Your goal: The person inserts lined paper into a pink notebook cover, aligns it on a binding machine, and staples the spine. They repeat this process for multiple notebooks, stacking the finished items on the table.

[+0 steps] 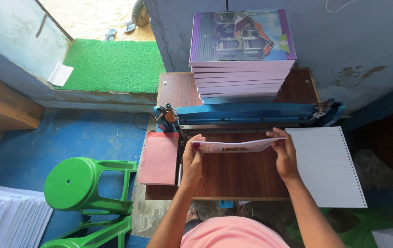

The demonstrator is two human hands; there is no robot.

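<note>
While both hands close on one booklet, the scene reads outward as follows.

Left hand [192,158]: fingers curled shut on the left end of the thin booklet [238,146], thumb on the near side, fingertips over its top edge.

Right hand [285,154]: closed on the right end of the same booklet, fingers wrapped over the corner, thumb toward the person.

Booklet: pale cover with a pink edge and a small coloured picture, held nearly flat and tilted up toward the camera, just above the wooden table [233,177], at 6 o'clock from the blue machine.

Blue machine [247,113]: long blue metal bar lying across the table at 12 o'clock from the hands, with a small mechanism at its left end and a lever at its right end.

Stack of books [241,69]: purple-edged covers showing a house picture, piled behind the blue bar at 12 o'clock.

Pink sheets [159,158]: flat pile at 9 o'clock of the left hand, just beside it, overhanging the table's left edge.

Lined paper [325,167]: white ruled sheets with punched holes along the right edge, at 3 o'clock of the right hand.

Green stools [84,186]: plastic, on the blue floor at 8 o'clock, well apart from the table.

White paper pile [8,216]: bottom-left corner, beside the stools.

Green mat [114,64]: at the doorway, 11 o'clock.
</note>
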